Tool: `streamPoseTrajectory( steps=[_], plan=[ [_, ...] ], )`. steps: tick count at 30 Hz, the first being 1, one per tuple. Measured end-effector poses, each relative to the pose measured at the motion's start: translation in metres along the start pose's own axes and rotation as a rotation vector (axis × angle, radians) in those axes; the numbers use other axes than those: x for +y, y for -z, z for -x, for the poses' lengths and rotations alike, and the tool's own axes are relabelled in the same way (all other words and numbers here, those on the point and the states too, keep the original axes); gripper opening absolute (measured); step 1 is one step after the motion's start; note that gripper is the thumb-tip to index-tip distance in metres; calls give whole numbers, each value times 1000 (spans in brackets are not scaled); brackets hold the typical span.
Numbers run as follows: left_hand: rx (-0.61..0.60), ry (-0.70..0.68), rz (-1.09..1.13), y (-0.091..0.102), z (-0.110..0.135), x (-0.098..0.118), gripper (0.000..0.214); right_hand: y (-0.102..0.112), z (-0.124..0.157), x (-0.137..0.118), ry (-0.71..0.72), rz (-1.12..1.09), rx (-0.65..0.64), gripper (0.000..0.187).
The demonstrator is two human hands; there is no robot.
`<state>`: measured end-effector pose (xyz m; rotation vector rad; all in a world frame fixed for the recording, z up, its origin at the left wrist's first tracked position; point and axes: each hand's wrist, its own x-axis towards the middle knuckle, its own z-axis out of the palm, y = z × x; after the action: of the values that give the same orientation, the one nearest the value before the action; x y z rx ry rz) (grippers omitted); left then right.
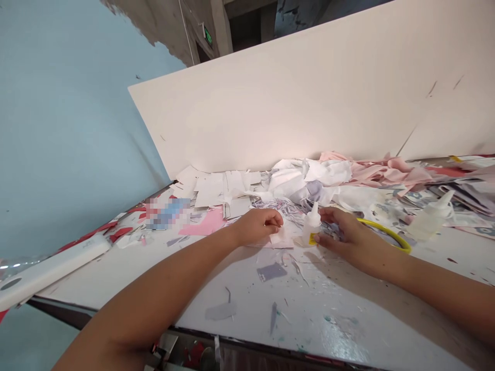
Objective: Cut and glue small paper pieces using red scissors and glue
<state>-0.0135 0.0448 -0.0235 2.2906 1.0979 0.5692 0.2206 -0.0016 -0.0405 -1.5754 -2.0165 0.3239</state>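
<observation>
Reaching forward over the counter (251, 299), the left hand (265, 226) curls its fingers at a pale paper piece (285, 238); the right hand (342, 231) curves beside a bottle (310, 228), thumb at its label. I cannot tell whether either grips. White scraps (290, 175) crowd behind; a yellow ring (390, 236) lies past the right wrist. The bottle stands upright, whitish, nozzle up.

Readable text: none | green sign (208, 35): illegible | yellow label (312, 238) on bottle (310, 225): too small to read
</observation>
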Motion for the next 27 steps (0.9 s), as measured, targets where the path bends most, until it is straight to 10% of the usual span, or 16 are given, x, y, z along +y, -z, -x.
streamPoseTrajectory(
  steps=[16, 27],
  plan=[
    [77, -203, -360, 7, -1, -1, 22, -2, 0, -4, -3, -149, 104, 34],
    [-92, -107, -361, -5, 4, 2, 28, 2, 14, -22, -44, -435, -39, 20]
  ],
)
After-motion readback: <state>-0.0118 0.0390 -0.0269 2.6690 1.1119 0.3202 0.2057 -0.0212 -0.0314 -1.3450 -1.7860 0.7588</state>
